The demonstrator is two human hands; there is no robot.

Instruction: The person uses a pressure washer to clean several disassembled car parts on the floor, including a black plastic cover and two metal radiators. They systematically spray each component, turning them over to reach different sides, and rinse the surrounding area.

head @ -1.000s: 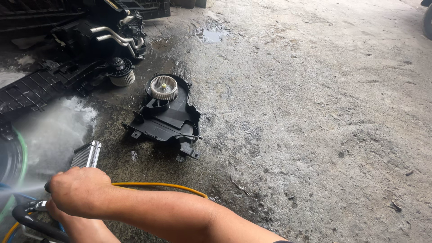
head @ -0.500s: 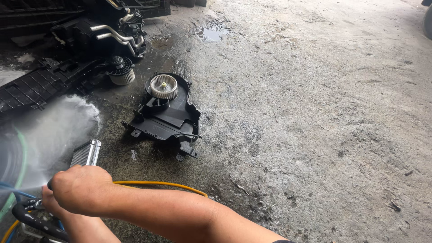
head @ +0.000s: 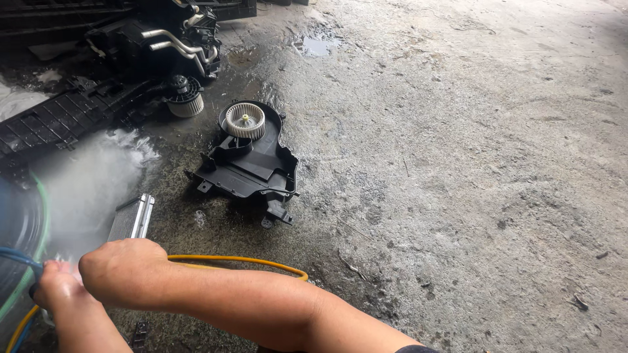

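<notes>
The right hand (head: 121,271) stayed curled shut over the spray, the left hand (head: 55,287) pinching the blue hose (head: 19,256). The mist cloud (head: 91,183) had widened over the small radiator (head: 132,217) on the floor (head: 458,163).

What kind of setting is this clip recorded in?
Probably a car repair or wash bay: bare wet concrete floor, a black blower housing with a white fan wheel, more dismantled black vehicle parts, and water spray beside the hands.
</notes>
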